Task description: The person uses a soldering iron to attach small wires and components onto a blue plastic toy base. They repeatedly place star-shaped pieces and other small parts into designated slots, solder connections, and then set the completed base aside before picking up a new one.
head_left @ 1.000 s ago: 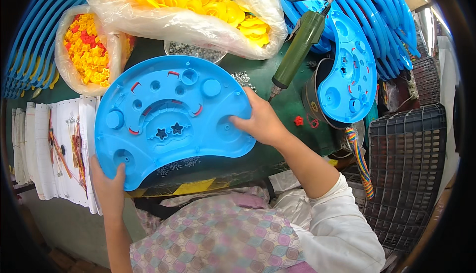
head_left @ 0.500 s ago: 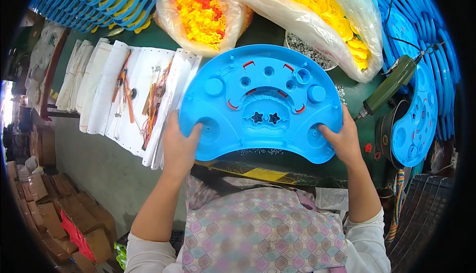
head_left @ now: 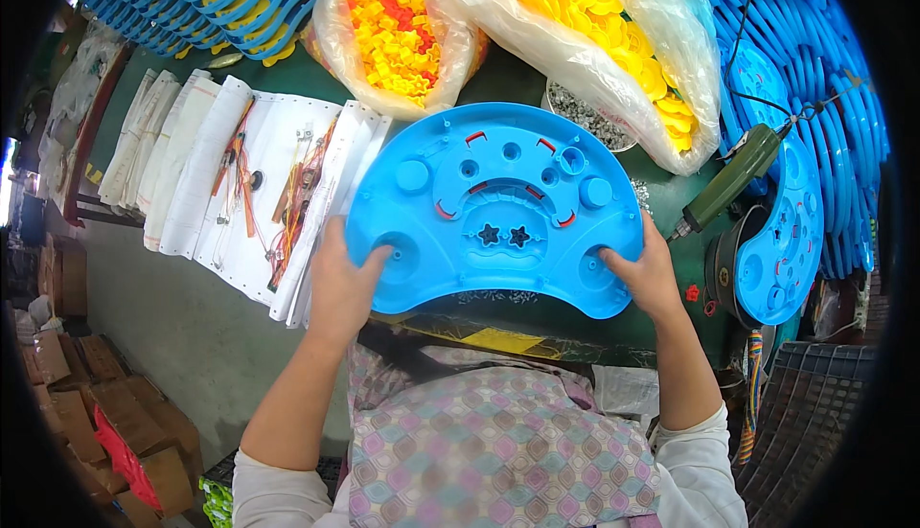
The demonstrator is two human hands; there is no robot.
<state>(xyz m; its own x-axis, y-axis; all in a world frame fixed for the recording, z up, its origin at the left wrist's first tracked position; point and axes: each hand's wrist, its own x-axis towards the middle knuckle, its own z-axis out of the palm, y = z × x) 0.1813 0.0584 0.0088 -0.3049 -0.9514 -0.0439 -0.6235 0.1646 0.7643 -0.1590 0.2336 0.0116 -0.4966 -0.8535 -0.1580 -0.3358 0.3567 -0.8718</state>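
Between my two hands is a blue plastic panel (head_left: 441, 260), curved like a wide arch, held over the near part of the green table. My left hand (head_left: 346, 279) grips its left end, thumb over the front face and fingers hidden behind. At the right end my right hand (head_left: 652, 274) holds it the same way, thumb by a round recess. Red strips sit in slots of the panel, and two dark star-shaped holes (head_left: 504, 235) show near its middle. Small silvery screws (head_left: 498, 295) lie scattered below its lower edge.
A bag of small yellow and red parts (head_left: 393, 30) and a bag of yellow discs (head_left: 623, 30) stand behind, near a bowl of screws (head_left: 586, 116). White sheets with wires (head_left: 268, 193) lie left. A green electric screwdriver (head_left: 733, 178) and stacked blue panels (head_left: 834, 97) are right.
The blue panel has shifted slightly left relative to my surroundings and tilted a little, its right end lower. Both hands keep their hold. The whole view has moved slightly.
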